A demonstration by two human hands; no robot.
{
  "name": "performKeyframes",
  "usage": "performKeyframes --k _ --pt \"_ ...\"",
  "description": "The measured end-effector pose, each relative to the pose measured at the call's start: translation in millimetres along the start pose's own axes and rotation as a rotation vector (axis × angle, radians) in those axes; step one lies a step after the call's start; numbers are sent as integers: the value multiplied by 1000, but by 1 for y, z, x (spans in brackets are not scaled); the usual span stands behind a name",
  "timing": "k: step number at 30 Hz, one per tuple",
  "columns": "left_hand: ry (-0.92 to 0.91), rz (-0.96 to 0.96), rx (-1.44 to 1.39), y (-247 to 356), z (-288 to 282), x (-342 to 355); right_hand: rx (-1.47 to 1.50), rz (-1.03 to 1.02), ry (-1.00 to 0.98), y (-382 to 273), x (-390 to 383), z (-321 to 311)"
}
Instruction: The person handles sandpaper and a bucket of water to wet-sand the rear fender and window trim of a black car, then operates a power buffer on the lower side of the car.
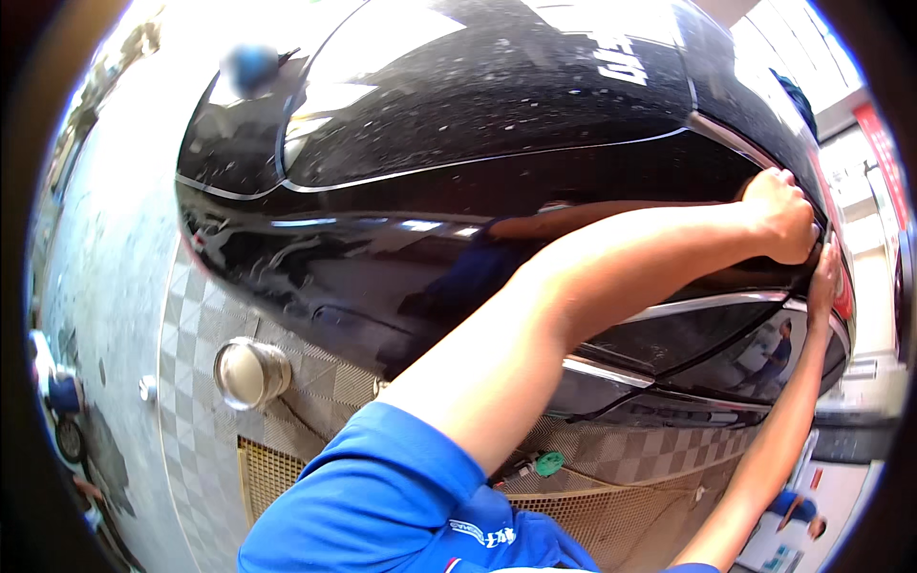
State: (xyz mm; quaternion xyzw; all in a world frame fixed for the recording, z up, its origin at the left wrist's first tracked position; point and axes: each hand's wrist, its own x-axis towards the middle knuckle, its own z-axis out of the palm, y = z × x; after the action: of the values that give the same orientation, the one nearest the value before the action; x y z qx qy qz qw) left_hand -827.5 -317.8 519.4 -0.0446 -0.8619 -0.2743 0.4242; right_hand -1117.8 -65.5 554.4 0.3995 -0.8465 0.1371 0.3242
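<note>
A glossy black car (458,205) fills the middle of the head view, its panels reflecting my arms. My left hand (781,216) reaches far across to the right and is closed in a fist against the car, near the end of a silver-edged seam. Whatever its fingers hold, if anything, is hidden. Close beside it, my right hand (824,279) lies along the car's edge with its fingers stretched out, next to a red lamp-like part (843,294). Below both hands run dark side windows (731,349) with chrome trim (611,371).
A round metal container (250,373) stands on the grey chequered floor (201,329) at the lower left. Yellowish grating (611,516) runs along the floor, with a green object (548,464) beside it. A person in blue (796,508) is at the far lower right.
</note>
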Motion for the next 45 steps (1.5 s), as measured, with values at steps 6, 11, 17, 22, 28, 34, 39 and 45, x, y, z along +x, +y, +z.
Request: performKeyframes --k 6,11,17,22,28,34,39,45 --pt "-89 -127 178 -47 -6 -23 78 -244 29 -162 -62 64" --pt "-16 -21 28 -7 6 9 -45 -35 -18 47 33 26" --pt "268 86 -197 -5 -17 -141 55 -318 238 -171 -61 90" --pt "55 -79 -440 53 -24 -273 10 -328 272 -214 -104 32" --pt "-127 -561 -819 61 -83 -421 628 -43 142 -318 -239 18" --pt "522 -1121 -1517 71 -169 -602 1646 631 -720 -578 -478 -3" --pt "1136 -1327 -1290 47 -248 -803 1203 187 -1363 -704 -611 12" --pt "1720 -1533 -950 1 -368 -1117 442 -317 -1682 -727 -683 -10"
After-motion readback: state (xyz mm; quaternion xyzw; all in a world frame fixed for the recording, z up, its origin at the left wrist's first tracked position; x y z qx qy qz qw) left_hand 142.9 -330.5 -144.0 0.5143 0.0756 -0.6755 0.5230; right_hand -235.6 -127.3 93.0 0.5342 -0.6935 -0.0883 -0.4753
